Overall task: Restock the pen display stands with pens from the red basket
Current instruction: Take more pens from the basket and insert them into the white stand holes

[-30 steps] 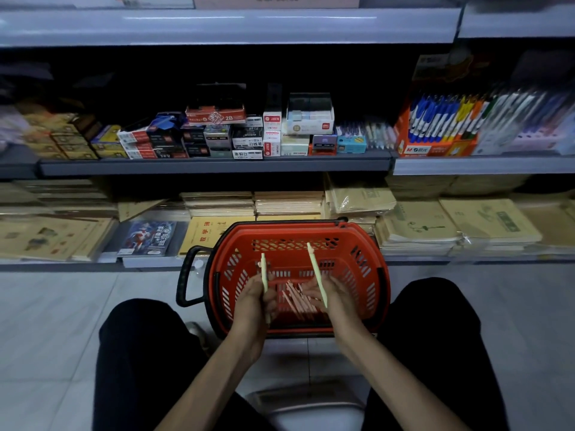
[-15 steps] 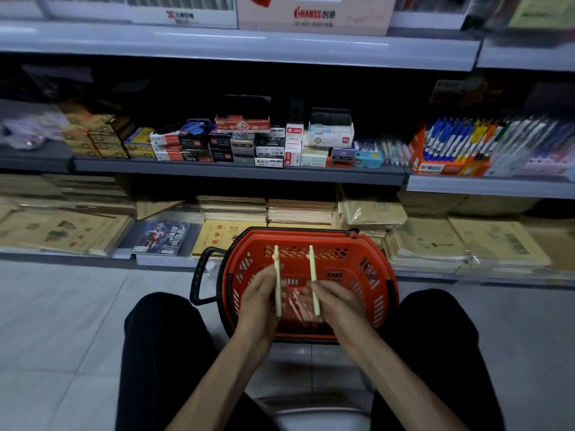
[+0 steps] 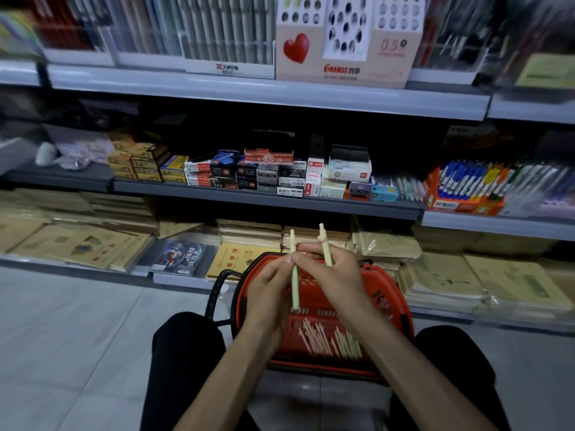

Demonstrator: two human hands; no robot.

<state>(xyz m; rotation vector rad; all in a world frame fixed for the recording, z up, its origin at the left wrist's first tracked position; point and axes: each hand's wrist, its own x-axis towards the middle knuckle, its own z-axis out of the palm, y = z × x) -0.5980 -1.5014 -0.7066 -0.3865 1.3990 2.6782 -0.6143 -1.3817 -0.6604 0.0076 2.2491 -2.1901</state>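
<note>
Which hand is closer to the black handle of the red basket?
Left. The left hand, holding a pale pen, is just right of the black handle; the right hand holds a second pen farther right.

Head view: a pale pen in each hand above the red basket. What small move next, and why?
Probably raise each pen toward the holed display stand on the top shelf: left hand and right hand both grip one upright, and its holes look empty.

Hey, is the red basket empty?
No, a pile of pens lies on the bottom of the basket.
</note>
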